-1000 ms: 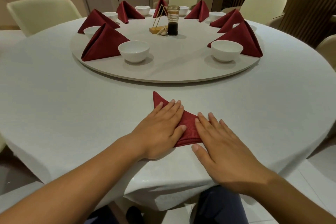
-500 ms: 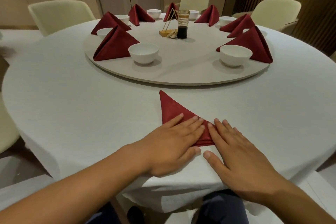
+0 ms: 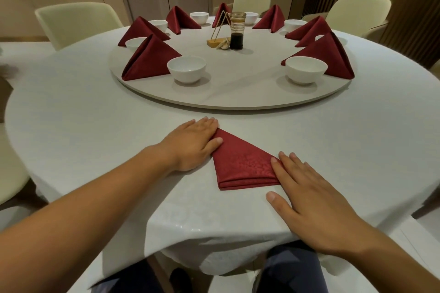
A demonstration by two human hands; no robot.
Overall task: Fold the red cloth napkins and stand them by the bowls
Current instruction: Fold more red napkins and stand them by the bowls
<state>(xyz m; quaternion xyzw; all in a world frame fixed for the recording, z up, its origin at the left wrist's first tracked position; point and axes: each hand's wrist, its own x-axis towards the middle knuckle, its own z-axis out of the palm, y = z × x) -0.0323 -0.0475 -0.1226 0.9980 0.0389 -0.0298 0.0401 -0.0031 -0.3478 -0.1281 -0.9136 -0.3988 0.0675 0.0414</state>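
Head view. Flat red napkin (image 3: 242, 164), folded to a triangle, lies on the white-clothed worktop (image 3: 95, 138) near the front edge, btwn the two hands. L hand (image 3: 192, 144) lies flat at its upper-left, fingers straight, fingertips by the far apex, thumb touching the napkin's left edge. R hand (image 3: 307, 200) lies flat at its lower-right, fingertips on the right corner, thumb on the tablecloth just below the folded bottom edge. Neither hand grips anything. Both are spread palms down, apart from each other w/ the napkin between.

Counts: 1 flat napkin. 7 standing napkins (image 3: 150, 59) on the turntable (image 3: 238, 100). 8 white bowls (image 3: 186, 69) there too, one at far right mostly hidden behind a napkin. At the centre, 1 jar (image 3: 237, 31) w/ dark liquid and 1 triangular stand (image 3: 213, 43) on a wooden base. 3 pale chairs (image 3: 76, 21) clearly seen beyond the worktop.
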